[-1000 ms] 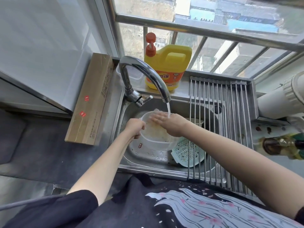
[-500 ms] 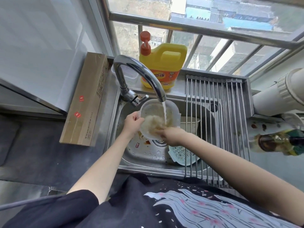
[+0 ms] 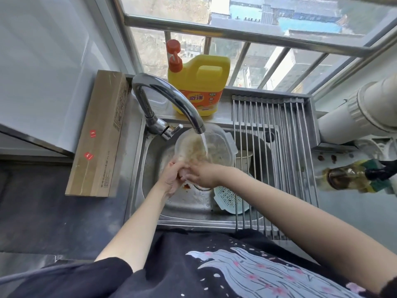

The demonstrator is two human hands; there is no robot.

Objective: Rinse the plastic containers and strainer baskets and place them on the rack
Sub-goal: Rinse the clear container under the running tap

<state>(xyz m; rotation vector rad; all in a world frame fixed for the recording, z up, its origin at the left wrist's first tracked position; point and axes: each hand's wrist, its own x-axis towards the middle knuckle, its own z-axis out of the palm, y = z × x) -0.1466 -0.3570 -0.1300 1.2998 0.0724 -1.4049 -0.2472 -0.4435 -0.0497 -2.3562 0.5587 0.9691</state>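
Since a second ago I've tipped the plastic container (image 3: 204, 147) up under the faucet (image 3: 171, 100), water running into its cloudy inside. Left hand (image 3: 171, 179) grips its near rim; right hand (image 3: 203, 176) curls on that rim, though I cannot tell how tightly. Below the faucet, a strainer basket (image 3: 227, 197) waits unrinsed; the rack (image 3: 268, 130) beside it holds nothing visible, so most work remains.

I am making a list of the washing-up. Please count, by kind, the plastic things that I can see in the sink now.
Clear container, held under the tap by the left hand and right hand: 1
Pale strainer basket, lying in the sink: 1
Total: 2
A further item under the rack is too hidden to name.
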